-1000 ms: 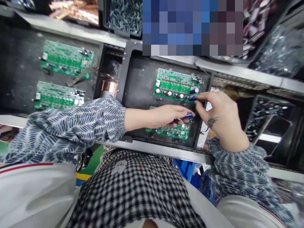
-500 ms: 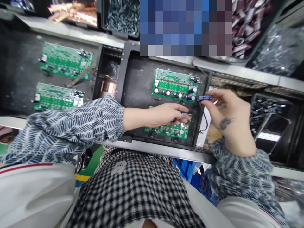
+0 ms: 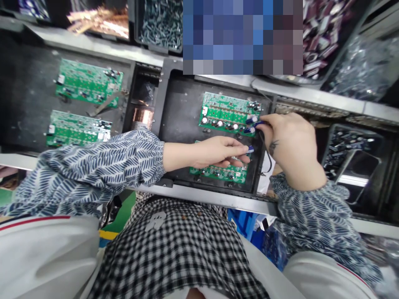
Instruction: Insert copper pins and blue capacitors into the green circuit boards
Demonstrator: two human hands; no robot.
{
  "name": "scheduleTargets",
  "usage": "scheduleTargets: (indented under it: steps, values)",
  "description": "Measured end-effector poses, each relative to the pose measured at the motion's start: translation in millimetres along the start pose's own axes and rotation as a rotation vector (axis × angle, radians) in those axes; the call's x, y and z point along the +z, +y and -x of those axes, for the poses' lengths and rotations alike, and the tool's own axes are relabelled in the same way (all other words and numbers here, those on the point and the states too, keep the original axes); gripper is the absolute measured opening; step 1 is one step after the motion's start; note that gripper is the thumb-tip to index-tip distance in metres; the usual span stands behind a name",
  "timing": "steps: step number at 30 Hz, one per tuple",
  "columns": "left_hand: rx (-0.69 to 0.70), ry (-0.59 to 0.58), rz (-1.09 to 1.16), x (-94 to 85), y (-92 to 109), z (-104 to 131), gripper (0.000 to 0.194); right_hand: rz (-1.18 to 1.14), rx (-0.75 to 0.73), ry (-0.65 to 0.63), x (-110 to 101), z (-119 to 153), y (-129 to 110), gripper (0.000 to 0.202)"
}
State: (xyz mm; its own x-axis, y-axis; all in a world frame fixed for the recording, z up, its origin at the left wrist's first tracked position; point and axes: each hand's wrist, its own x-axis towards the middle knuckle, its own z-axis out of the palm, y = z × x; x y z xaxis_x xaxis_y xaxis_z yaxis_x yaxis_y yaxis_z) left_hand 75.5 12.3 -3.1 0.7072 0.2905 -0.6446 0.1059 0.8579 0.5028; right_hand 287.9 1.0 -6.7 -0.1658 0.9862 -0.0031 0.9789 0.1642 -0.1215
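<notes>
Between the thumb and fingers of my right hand point(image 3: 288, 139) is a blue capacitor point(image 3: 259, 123), at the right end of the upper green circuit board point(image 3: 222, 111). Whether its leads touch the board cannot be made out. Two blue capacitors lie at that same end, and several round-topped ones stand along the board's lower edge. My left hand point(image 3: 222, 153) pinches another blue capacitor point(image 3: 250, 148) at its fingertips, above the lower circuit board point(image 3: 215, 171). That hand and wrist cover much of the lower board.
Both boards sit in a black tray point(image 3: 181, 97). Two more circuit boards point(image 3: 89, 81) lie in the left tray. Bins along the back hold dark small parts point(image 3: 162, 25) and maroon capacitors point(image 3: 321, 37). A black bin of parts point(image 3: 346, 145) stands right, and a copper-coloured roll point(image 3: 142, 117) sits between the trays.
My right hand has moved left with its capacitor to the upper board's right end. In my left hand, a capacitor has shifted from within the fingers out to the fingertips.
</notes>
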Motion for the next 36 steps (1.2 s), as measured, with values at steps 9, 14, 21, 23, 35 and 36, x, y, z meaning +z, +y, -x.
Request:
scheduleTargets:
  steps: [9, 14, 21, 23, 35, 36]
  values:
    - [0.095, 0.024, -0.078, 1.9, -2, -1, 0.011, -0.414, 0.000, 0.056, -11, 42, -27, 0.031]
    - [0.072, -0.030, -0.099, 2.7, -4, -3, 0.023, -0.635, 0.119, 0.080, 1, 50, -16, 0.021]
    - [0.143, -0.172, -0.322, 3.7, -12, -4, 0.004, -0.285, 0.076, 0.217, 11, 32, -5, 0.017]
    - [0.149, -0.227, -0.409, 7.5, -15, -5, 0.006, -0.272, 0.127, 0.222, 12, 32, -8, 0.014]
    - [-0.039, -0.141, -0.030, 8.8, -11, -2, 0.015, -0.255, 0.258, 0.242, 17, 36, -13, 0.014]
    - [-0.028, -0.148, -0.028, 8.4, -11, -2, 0.016, -0.252, 0.257, 0.238, 17, 36, -13, 0.014]
